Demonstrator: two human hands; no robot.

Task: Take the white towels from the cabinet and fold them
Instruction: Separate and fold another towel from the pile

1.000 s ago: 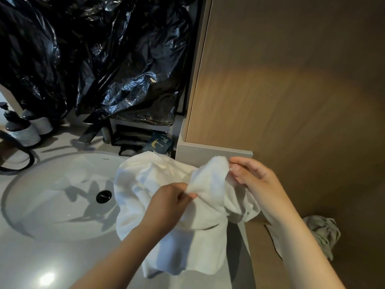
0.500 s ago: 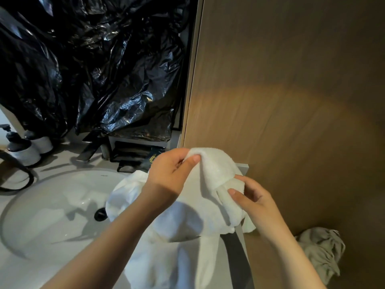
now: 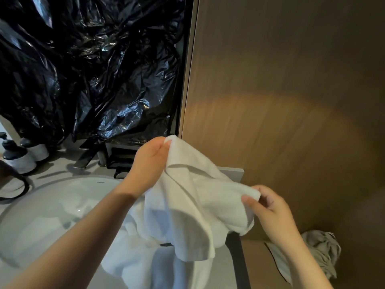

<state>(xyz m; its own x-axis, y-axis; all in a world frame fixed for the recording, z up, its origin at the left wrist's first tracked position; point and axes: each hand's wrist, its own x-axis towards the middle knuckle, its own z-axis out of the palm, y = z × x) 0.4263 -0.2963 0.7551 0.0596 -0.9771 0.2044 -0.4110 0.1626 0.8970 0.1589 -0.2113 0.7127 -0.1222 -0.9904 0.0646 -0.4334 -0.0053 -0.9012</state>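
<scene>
Now we are drawing apart the left hand [image 3: 153, 161] and right hand [image 3: 268, 211], each pinching the edge of the white towel [image 3: 193, 205], opening it out for folding.

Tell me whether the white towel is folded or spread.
Not folded: the white towel hangs rumpled between the left hand, pinching one corner, and the right hand, pinching another edge.
</scene>
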